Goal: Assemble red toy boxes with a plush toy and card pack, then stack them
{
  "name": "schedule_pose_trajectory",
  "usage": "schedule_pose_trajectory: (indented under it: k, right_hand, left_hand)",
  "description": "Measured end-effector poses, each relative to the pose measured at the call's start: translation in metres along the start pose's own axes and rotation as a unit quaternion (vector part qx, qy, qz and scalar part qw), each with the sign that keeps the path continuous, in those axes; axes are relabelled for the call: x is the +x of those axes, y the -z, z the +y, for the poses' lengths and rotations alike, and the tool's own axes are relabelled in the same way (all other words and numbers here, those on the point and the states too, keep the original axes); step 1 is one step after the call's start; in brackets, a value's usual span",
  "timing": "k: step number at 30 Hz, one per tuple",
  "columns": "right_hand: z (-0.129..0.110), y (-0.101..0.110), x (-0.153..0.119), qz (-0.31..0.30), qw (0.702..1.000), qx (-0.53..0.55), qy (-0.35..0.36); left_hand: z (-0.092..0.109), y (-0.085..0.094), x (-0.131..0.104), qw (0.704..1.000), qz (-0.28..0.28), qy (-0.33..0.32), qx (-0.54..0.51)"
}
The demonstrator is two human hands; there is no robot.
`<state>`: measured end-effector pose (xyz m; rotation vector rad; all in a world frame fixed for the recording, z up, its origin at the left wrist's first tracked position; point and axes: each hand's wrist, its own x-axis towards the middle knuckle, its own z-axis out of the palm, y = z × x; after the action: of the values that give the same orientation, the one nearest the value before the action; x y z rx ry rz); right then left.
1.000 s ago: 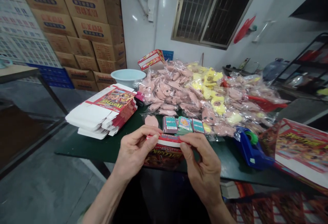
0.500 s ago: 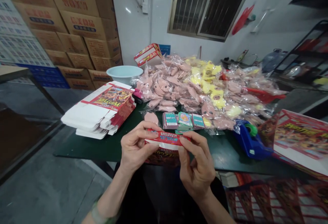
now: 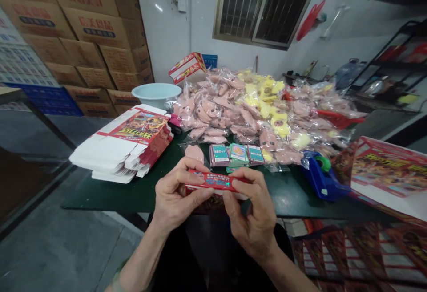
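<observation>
Between my two hands a red printed box [image 3: 213,180] is held level at the front edge of the dark green table [image 3: 100,196]. My left hand [image 3: 178,189] pinches its left end, thumb below and fingers on top. On the right end my right hand [image 3: 253,207] has fingers on the top and the thumb tip at the near side. Just beyond the box lie small stacks of cards [image 3: 237,154]. A pink pig-face piece in a clear bag [image 3: 194,153] rests left of the cards.
Flat white and red cartons [image 3: 133,131] are stacked left. Bagged pink and yellow pieces [image 3: 230,105] heap at the back beside a pale blue basin [image 3: 156,94]. A blue tape dispenser [image 3: 323,180] and an open printed box [image 3: 387,167] stand right.
The view has shifted slightly. My right thumb has moved left along the near side of the box, and the top edge looks more folded down. Both hands still grip it.
</observation>
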<state>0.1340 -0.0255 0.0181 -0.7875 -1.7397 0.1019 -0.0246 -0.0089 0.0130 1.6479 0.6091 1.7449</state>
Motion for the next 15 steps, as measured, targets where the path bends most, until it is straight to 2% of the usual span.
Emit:
schedule_pose_trajectory:
  k: [4,8,10,15]
  right_hand:
    - [0.014,-0.016,-0.019,0.006,0.999,0.015,0.037]
    - [0.020,-0.014,-0.022,0.005,0.998,0.039,0.054]
    - [0.020,-0.006,-0.018,-0.014,0.996,0.082,0.033]
    - [0.013,0.021,0.009,-0.106,0.975,0.181,-0.073]
  left_hand:
    - [-0.005,0.003,-0.003,0.998,-0.028,-0.037,0.052]
    - [-0.007,0.007,-0.006,0.990,-0.071,-0.058,0.111]
    - [-0.007,0.007,-0.006,0.989,-0.064,-0.058,0.122]
    - [-0.006,0.005,-0.006,0.989,-0.043,-0.066,0.129]
